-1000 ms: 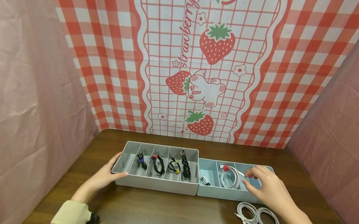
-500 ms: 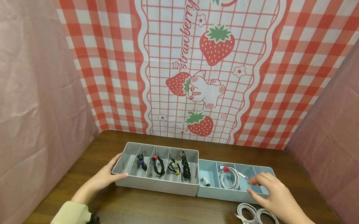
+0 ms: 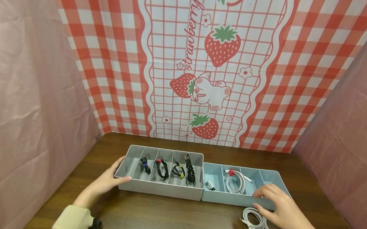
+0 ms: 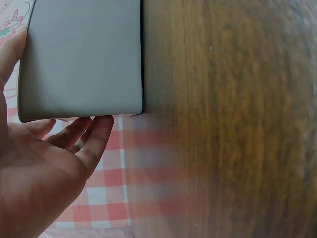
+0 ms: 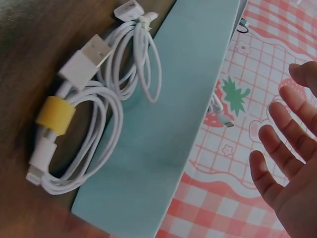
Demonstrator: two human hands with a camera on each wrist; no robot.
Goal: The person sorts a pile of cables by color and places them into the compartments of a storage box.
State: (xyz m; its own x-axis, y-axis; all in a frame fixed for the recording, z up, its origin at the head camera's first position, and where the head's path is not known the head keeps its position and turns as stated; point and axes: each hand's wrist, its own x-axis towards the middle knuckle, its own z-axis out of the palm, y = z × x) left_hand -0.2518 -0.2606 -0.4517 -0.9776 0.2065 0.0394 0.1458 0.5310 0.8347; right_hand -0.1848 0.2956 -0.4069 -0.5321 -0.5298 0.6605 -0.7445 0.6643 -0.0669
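My left hand (image 3: 107, 179) holds the left end of a grey divided organizer box (image 3: 160, 189), the thumb at its front corner and the fingers on the far side. Over the front edge of a light-blue divided organizer box (image 3: 226, 197) hovers my right hand (image 3: 279, 207), fingers apart and relaxed, holding nothing. Inside the blue box lie a coiled white cable (image 3: 240, 192) with a red tie and a small short cable (image 3: 210, 186). On the table below that hand are a coiled white cable (image 3: 247, 222) and a white USB cable (image 5: 118, 114) with a yellow tie, partly hidden in the head view.
Several black cables, among them one with a red tie (image 3: 162, 170) and a thick bundled one (image 3: 190, 173), sit in the grey box's compartments. Both boxes stand end to end on the brown wooden table (image 3: 166, 219). Behind hangs a strawberry-print checked cloth (image 3: 117, 74), with pink cloth at the sides.
My right hand has drawn back from the white cable in the blue box, down toward the front edge and the table cables. The left hand and both boxes stay put.
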